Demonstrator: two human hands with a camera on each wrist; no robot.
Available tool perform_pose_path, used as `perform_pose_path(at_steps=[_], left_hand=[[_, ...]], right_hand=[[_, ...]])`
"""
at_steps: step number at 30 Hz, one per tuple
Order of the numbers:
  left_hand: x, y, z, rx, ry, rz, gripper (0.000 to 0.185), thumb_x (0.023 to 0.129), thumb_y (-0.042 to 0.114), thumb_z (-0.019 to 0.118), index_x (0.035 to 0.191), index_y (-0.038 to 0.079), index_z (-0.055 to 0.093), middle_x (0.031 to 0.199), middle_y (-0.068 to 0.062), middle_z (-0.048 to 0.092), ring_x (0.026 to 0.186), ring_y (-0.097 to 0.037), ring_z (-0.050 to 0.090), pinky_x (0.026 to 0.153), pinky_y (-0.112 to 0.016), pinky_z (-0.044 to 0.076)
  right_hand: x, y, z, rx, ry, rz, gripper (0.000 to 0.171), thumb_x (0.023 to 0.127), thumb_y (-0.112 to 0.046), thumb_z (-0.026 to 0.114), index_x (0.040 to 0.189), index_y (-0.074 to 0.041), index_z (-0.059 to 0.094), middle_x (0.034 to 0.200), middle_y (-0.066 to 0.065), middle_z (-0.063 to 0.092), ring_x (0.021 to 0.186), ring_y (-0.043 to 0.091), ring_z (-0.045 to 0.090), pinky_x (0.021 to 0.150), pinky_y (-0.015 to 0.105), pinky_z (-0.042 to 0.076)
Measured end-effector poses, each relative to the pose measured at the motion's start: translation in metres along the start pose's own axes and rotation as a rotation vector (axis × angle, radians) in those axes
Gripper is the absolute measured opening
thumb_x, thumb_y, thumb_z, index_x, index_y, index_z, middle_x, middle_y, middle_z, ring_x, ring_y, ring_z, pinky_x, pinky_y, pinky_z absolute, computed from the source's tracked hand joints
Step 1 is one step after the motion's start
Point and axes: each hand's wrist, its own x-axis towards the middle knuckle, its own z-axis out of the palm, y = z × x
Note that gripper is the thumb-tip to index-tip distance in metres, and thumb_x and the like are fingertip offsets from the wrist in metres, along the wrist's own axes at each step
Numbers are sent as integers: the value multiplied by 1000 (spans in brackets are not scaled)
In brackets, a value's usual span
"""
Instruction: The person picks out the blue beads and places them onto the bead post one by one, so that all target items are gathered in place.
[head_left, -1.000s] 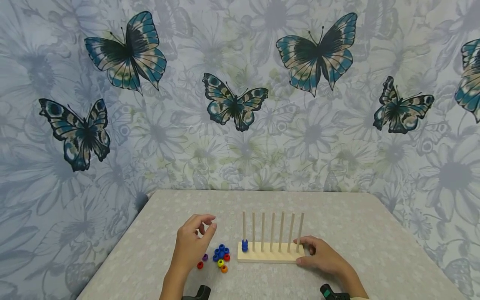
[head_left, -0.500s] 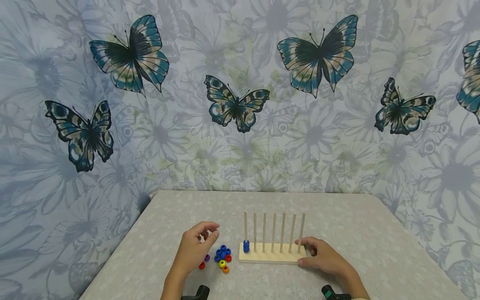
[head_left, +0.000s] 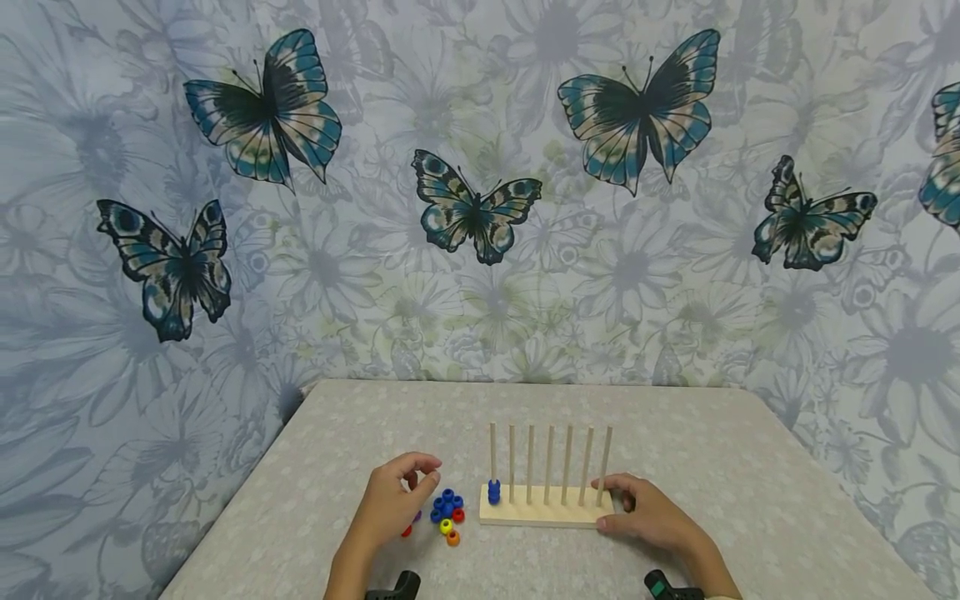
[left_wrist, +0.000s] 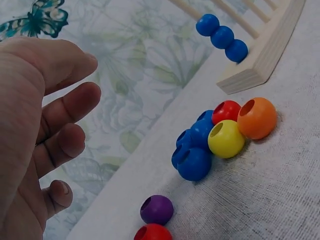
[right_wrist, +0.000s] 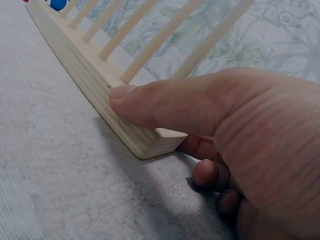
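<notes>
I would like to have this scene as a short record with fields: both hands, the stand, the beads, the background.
Left hand: near the purple bead, holding nothing visible
Right hand: grips the right end of the wooden stand
Pegs: seven, upright
Threaded: three blue beads, leftmost peg
Loose cluster: loose blue beads, red bead, yellow bead, orange bead
Apart from cluster: purple bead, second red bead
Background: wall with butterflies
</notes>
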Motion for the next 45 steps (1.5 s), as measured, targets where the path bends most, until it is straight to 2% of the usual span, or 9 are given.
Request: perform_pose_path(at_steps=[5,10,19,25,29,36,45], left_hand=[[0,-4,1,28,-25,-17,13,90,23,74,100,31,73,89,14,67,70,-12,54,55,-25,43],[1,-11,-1,59,-97,-49,13,91,23,73,103,23,74,89,11,66,65,-12,52,53,-25,41],[-1,-14,-10,84,-219,-40,13,89,19,72,102,18,74,90,7,68,59,-11,49,48,-26,42],[-2,-19,-11,54,-288,-38,13,89,18,71,101,18,74,91,6,68,56,-11,52,48,-28,45],[-1,-22,-10,44,-316,-39,13,88,18,71,100,19,74,91,5,68,58,-13,53,48,-30,47],[-1,-23,-8,75,-334,-62,13,85,20,74,97,21,74,91,5,68,70,-16,54,55,-31,46],[-1,-20,-6,89,-368,-86,15,82,18,77,96,20,74,91,4,68,75,-17,56,60,-32,45]], right_hand=[[-1,1,0,3,-1,-3,58,79,-28,85,131,-13,64,88,7,48,76,15,40,60,26,34],[0,1,0,-4,-1,1,57,79,-28,85,130,-13,65,87,6,47,76,15,40,60,26,34],[0,0,1,-21,-2,4,58,78,-28,85,130,-13,65,85,5,46,75,15,40,59,25,34],[0,1,1,-17,3,6,59,77,-27,86,130,-13,65,85,5,46,75,15,40,59,25,34],[0,2,1,-3,4,2,58,78,-26,86,130,-13,64,85,5,45,75,15,39,59,25,34],[0,2,1,1,-4,-2,59,78,-26,85,131,-13,64,85,5,46,75,15,39,59,25,34],[-1,-2,1,-14,-7,0,58,78,-27,85,130,-12,64,84,5,45,75,15,39,59,24,34]])
